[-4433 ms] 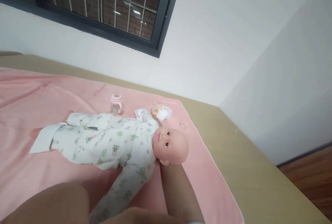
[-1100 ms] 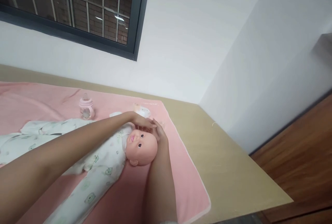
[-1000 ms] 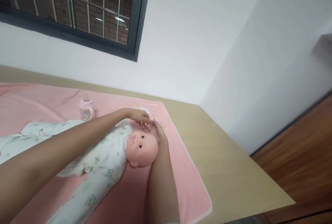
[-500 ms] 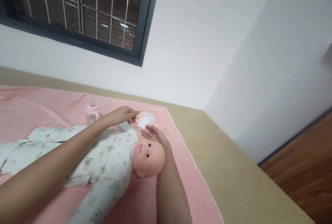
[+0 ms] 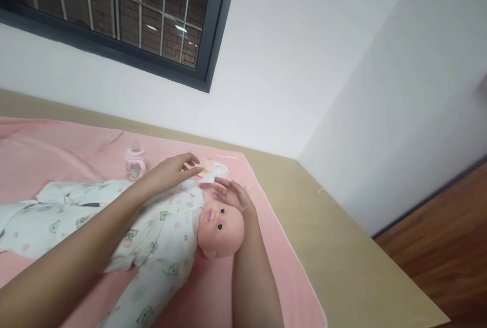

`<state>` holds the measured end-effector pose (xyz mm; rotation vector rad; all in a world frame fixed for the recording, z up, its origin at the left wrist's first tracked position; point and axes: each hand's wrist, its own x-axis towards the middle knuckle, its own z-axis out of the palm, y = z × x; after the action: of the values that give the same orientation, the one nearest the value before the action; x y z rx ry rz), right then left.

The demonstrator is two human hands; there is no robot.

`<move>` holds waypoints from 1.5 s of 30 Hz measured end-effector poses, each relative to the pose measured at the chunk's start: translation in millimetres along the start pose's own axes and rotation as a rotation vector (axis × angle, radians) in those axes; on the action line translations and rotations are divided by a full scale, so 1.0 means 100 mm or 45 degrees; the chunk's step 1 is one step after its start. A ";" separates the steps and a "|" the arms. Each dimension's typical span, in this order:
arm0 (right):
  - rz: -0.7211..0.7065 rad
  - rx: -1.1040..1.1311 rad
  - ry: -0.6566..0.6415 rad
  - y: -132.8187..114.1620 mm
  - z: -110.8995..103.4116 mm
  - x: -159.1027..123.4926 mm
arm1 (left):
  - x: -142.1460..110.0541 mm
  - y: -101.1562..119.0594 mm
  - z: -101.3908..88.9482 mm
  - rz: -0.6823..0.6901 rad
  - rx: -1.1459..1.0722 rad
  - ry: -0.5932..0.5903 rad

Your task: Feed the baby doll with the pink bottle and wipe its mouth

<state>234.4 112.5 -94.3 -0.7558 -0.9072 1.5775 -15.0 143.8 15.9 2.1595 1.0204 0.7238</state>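
A baby doll [image 5: 222, 224] in a white printed romper [image 5: 152, 229] lies on its back on a pink blanket [image 5: 57, 150], head to the right. My left hand [image 5: 171, 170] reaches over the doll's chest, fingers spread, its fingertips touching a small folded white and orange cloth [image 5: 213, 170] beyond the doll's head. My right hand [image 5: 232, 195] hovers open just above the doll's forehead, and its forearm runs down beside the head.
A small pink baby bottle [image 5: 135, 161] stands upright on the blanket behind the doll. The blanket covers a tan bed surface [image 5: 342, 247] set against white walls. A barred window is up left, wooden floor at right.
My left hand moved from the doll's head out to the folded cloth. My right hand lifted a little off the doll's head with its fingers spread. The view shifted slightly.
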 end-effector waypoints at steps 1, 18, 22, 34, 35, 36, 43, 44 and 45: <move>-0.049 -0.057 -0.039 -0.07 0.01 -0.03 | 0.00 0.00 0.00 -0.003 -0.006 0.013; -0.073 -0.721 -0.640 -0.82 0.70 -0.40 | -0.08 0.07 -0.08 0.232 -0.231 -0.549; -0.092 -0.517 -0.457 -0.66 0.47 -0.33 | -0.08 0.05 -0.06 0.258 -0.250 -0.632; 0.102 -0.158 -0.011 0.08 -0.03 -0.19 | -0.19 0.15 0.12 0.193 0.054 -0.724; 0.091 -0.157 0.004 0.09 -0.03 -0.18 | -0.20 0.17 0.13 0.168 0.081 -0.707; 0.088 -0.155 0.014 0.10 -0.04 -0.17 | -0.21 0.19 0.13 0.148 0.105 -0.692; 0.168 -0.145 0.096 0.08 -0.05 -0.12 | -0.25 0.23 0.18 0.163 0.255 -0.570; 0.165 -0.143 0.099 0.08 -0.04 -0.12 | -0.25 0.23 0.18 0.164 0.256 -0.570; 0.157 -0.142 0.100 0.07 -0.03 -0.13 | -0.24 0.24 0.18 0.158 0.257 -0.571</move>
<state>236.0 99.4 -102.3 -0.9623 -0.9113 1.6024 -4.8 106.6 16.5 2.4246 0.7504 0.1733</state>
